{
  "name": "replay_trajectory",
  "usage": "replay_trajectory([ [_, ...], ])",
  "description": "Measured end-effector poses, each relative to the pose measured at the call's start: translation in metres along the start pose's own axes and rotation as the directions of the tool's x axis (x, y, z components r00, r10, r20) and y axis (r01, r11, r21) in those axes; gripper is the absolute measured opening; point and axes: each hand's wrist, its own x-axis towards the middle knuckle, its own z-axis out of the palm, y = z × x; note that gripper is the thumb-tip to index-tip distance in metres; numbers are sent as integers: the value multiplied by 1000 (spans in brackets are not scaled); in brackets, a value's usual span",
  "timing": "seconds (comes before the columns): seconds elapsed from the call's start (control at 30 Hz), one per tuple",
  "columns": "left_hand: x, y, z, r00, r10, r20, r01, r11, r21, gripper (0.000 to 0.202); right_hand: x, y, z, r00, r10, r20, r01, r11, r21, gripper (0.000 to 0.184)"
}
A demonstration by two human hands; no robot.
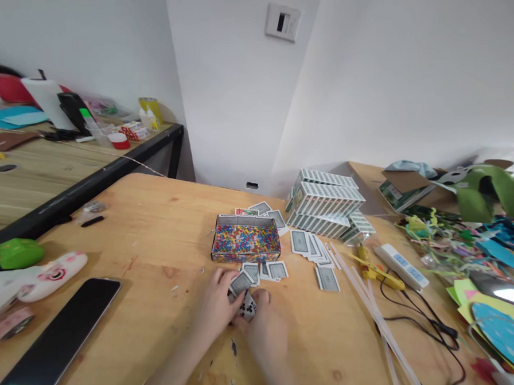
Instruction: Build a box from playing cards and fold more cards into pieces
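Observation:
My left hand (215, 308) and my right hand (264, 325) meet low in the middle of the wooden table (160, 222). Both are closed around a small bundle of playing cards (243, 295), with grey patterned backs on top and a face card below. Just beyond my fingers lie a few loose cards (266, 270). Behind those stands a small open box (246, 239) covered in a colourful pattern.
Stacked card packs (325, 204) stand behind the box, and spread cards (314, 247) lie right of it. Glue sticks (375, 313), a power strip (402, 266), black cable and craft paper fill the right. A phone (67, 326) and toys lie left. Another cluttered table (30, 163) stands beyond.

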Motion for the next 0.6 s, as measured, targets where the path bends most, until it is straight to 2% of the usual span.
replay_trajectory([
  [0.2, 2, -2, -4, 995, 64, -70, -62, 998, 24, 26, 0, -2, -1, 1000, 14, 10, -14, 999, -37, 25],
  [0.3, 4, -8, -3, 996, 38, -86, -40, 999, -23, 26, 4, 4, -4, 1000, -7, -8, 7, 1000, 26, 20],
  [0.4, 5, -14, 0, 996, 4, -84, -11, 996, -90, 24, 10, 13, -6, 997, -78, 12, 76, 989, 127, 12],
  [0.5, 5, -18, 3, 998, -5, -60, -4, 990, -144, 20, 18, 24, -9, 985, -136, 107, 95, 942, 321, 19],
  [0.6, 5, -20, 5, 999, -1, -38, -6, 982, -190, 17, 21, 32, -14, 940, -192, 282, 15, 849, 528, 29],
])
